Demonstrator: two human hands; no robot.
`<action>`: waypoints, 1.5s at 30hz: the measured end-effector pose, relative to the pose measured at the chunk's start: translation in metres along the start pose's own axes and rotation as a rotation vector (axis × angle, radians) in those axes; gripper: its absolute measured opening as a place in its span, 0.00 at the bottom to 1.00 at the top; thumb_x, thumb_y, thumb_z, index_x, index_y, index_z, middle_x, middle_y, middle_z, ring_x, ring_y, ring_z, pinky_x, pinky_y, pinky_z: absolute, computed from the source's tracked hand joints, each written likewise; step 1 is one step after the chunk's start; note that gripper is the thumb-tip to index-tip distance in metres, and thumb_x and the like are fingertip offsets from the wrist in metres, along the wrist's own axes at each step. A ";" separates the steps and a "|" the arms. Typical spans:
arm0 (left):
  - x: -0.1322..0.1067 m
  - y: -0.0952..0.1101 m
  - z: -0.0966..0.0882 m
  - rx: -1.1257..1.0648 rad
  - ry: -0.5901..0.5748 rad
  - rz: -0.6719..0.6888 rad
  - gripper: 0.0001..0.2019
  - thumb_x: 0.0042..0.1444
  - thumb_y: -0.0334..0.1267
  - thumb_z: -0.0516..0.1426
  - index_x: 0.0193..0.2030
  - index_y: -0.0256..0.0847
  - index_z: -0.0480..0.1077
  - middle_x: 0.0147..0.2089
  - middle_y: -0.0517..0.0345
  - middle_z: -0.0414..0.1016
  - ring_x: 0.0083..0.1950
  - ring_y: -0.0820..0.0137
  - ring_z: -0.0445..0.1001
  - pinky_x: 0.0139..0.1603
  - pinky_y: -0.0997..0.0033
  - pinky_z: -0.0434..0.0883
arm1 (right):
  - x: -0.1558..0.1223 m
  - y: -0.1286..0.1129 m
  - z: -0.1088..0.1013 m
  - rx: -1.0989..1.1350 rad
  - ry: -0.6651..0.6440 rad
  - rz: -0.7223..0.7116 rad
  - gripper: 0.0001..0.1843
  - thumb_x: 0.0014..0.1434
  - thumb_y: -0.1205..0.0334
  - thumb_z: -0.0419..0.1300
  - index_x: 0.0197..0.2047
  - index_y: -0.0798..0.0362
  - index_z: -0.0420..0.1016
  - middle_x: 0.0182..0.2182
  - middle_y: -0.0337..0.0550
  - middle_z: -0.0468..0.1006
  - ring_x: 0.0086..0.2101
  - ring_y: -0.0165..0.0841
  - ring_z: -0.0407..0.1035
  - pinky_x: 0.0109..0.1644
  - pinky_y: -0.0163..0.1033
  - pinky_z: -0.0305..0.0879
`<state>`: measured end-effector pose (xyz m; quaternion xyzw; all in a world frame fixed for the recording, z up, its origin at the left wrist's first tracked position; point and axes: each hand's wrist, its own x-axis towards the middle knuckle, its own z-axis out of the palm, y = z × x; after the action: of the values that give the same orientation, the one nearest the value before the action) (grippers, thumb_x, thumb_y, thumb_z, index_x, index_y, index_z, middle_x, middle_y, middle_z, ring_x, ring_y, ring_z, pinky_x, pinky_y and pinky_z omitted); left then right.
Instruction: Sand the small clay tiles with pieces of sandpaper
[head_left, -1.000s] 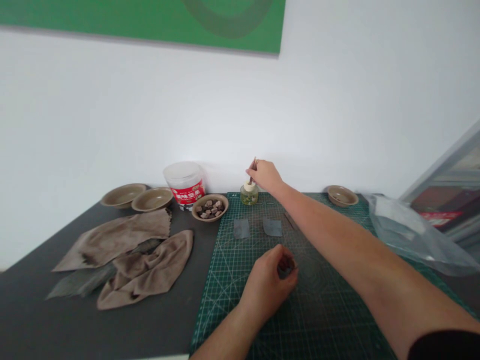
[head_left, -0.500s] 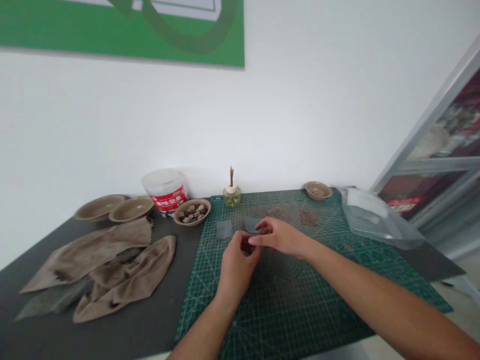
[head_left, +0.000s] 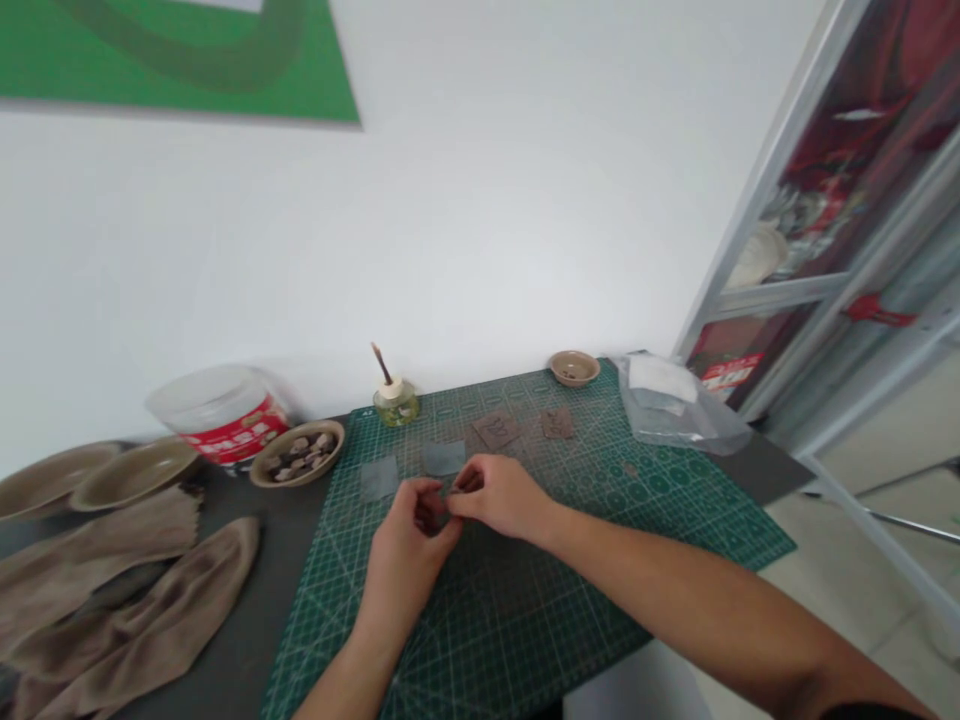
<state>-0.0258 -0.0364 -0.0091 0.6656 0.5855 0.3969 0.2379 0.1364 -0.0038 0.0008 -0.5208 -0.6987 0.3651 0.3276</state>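
Small dark piece (head_left: 435, 516) pinched between left hand (head_left: 409, 545) and right hand (head_left: 499, 497), both grips closed on it, just above gridded green cutting mat (head_left: 525, 620). Hold low, pinch firmly by edges. Looks thin, stiff, matte. Flat grey squares (head_left: 444, 457) near; brown patches (head_left: 496, 430) beyond.

Cutting mat (head_left: 600, 560) is wide open along the near edge and right of the right hand (head_left: 499, 497). Past the left hand (head_left: 409, 545) it's cluttered: grey squares (head_left: 379, 478), brown pieces (head_left: 496, 430), bottle (head_left: 395, 402) with a stick poking up. Cloths (head_left: 112, 600) hog the left tabletop.
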 end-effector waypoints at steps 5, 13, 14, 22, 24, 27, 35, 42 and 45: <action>-0.001 0.002 0.001 0.047 0.005 0.037 0.16 0.53 0.48 0.60 0.44 0.43 0.64 0.30 0.64 0.69 0.28 0.68 0.71 0.32 0.68 0.69 | 0.025 0.020 -0.075 -0.339 0.243 0.025 0.11 0.54 0.55 0.65 0.40 0.50 0.78 0.35 0.37 0.82 0.34 0.28 0.74 0.37 0.30 0.65; -0.002 0.003 0.003 0.085 -0.054 0.050 0.13 0.55 0.45 0.58 0.44 0.44 0.63 0.30 0.64 0.68 0.29 0.68 0.70 0.33 0.69 0.67 | 0.105 0.070 -0.196 -0.629 0.398 0.246 0.13 0.53 0.59 0.62 0.41 0.53 0.80 0.41 0.50 0.81 0.43 0.41 0.73 0.45 0.40 0.63; -0.003 0.002 0.003 0.084 -0.057 0.044 0.12 0.56 0.45 0.58 0.44 0.44 0.63 0.30 0.64 0.68 0.29 0.69 0.70 0.33 0.69 0.67 | 0.111 0.076 -0.200 -0.653 0.379 0.275 0.12 0.52 0.59 0.63 0.40 0.53 0.81 0.40 0.51 0.81 0.42 0.41 0.73 0.45 0.40 0.64; -0.005 0.002 0.003 0.079 -0.064 0.050 0.10 0.57 0.42 0.57 0.43 0.44 0.64 0.30 0.64 0.68 0.31 0.69 0.69 0.33 0.70 0.65 | 0.139 0.108 -0.205 -0.773 0.233 0.414 0.12 0.50 0.57 0.64 0.37 0.53 0.84 0.38 0.52 0.82 0.40 0.42 0.75 0.43 0.40 0.66; -0.006 0.004 0.002 0.066 -0.069 0.049 0.09 0.57 0.42 0.56 0.42 0.44 0.64 0.30 0.63 0.68 0.30 0.69 0.69 0.33 0.71 0.64 | 0.143 0.111 -0.209 -0.797 0.229 0.440 0.14 0.50 0.56 0.65 0.38 0.53 0.83 0.39 0.54 0.82 0.40 0.42 0.76 0.43 0.40 0.66; -0.007 0.006 0.001 0.045 -0.070 0.042 0.08 0.57 0.41 0.56 0.42 0.43 0.65 0.30 0.63 0.68 0.31 0.70 0.68 0.33 0.71 0.64 | 0.147 0.112 -0.213 -0.833 0.242 0.474 0.16 0.50 0.56 0.65 0.40 0.55 0.83 0.40 0.57 0.81 0.41 0.44 0.76 0.43 0.41 0.67; -0.010 0.011 -0.002 -0.042 -0.050 0.037 0.06 0.58 0.39 0.55 0.41 0.43 0.66 0.31 0.63 0.68 0.31 0.70 0.67 0.33 0.71 0.63 | 0.149 0.115 -0.210 -0.890 0.296 0.549 0.20 0.52 0.57 0.64 0.45 0.60 0.81 0.42 0.65 0.80 0.44 0.48 0.75 0.42 0.44 0.68; -0.010 0.011 -0.003 -0.064 -0.058 0.029 0.06 0.58 0.37 0.54 0.42 0.43 0.65 0.31 0.62 0.68 0.31 0.70 0.68 0.34 0.71 0.63 | 0.148 0.104 -0.204 -0.902 0.310 0.575 0.22 0.53 0.56 0.64 0.46 0.65 0.79 0.42 0.70 0.78 0.44 0.49 0.75 0.40 0.43 0.67; -0.011 0.011 -0.004 -0.053 -0.064 0.031 0.06 0.57 0.36 0.54 0.42 0.43 0.65 0.32 0.62 0.69 0.32 0.70 0.68 0.34 0.71 0.63 | 0.142 0.089 -0.204 -0.909 0.298 0.546 0.19 0.52 0.58 0.65 0.42 0.65 0.81 0.40 0.70 0.79 0.42 0.50 0.75 0.39 0.44 0.67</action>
<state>-0.0226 -0.0496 -0.0012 0.6805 0.5563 0.3946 0.2678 0.3164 0.1853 0.0421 -0.8181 -0.5717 0.0207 0.0586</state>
